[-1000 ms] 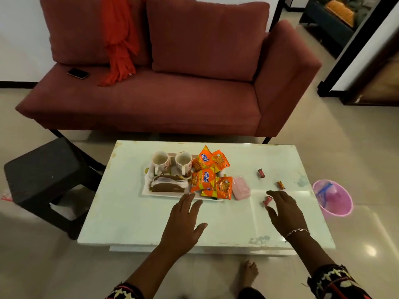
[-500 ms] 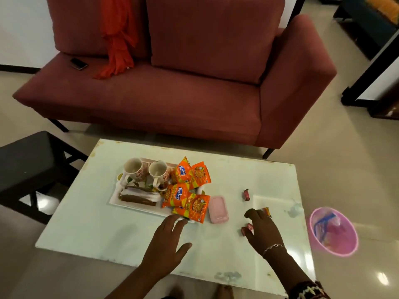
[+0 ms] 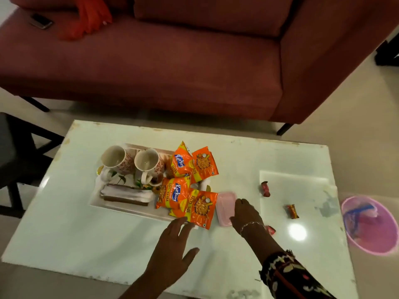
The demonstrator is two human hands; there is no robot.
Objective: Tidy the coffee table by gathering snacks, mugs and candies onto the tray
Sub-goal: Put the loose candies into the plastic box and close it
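A white tray (image 3: pixel 98 205) on the coffee table (image 3: pixel 64 234) carries two floral mugs (image 3: pixel 115 158) (image 3: pixel 149 161), a stack of napkins and several orange snack packets (image 3: pixel 177 194). A pink lidded box (image 3: pixel 224 201) lies flat on the table beside the packets. My right hand (image 3: pixel 246 214) is at the box's right end, fingers and thumb apart and touching it. My left hand (image 3: pixel 172 249) hovers open, fingertips by the tray's front edge. Three candies lie loose on the table: a red one (image 3: pixel 265 188), a brown-orange one (image 3: pixel 292 211) and a red one (image 3: pixel 271 229) behind my right wrist.
A red sofa (image 3: pixel 172 72) stands behind the table, with a phone (image 3: pixel 41 20) and a red cloth (image 3: pixel 88 18) on it. A black stool (image 3: pixel 19 152) is at the left. A pink bin (image 3: pixel 370 223) sits on the floor off the table's right edge.
My right hand left the red candy on the table and moved left to the pink box. My left hand came forward toward the tray's front edge. The view moved closer.
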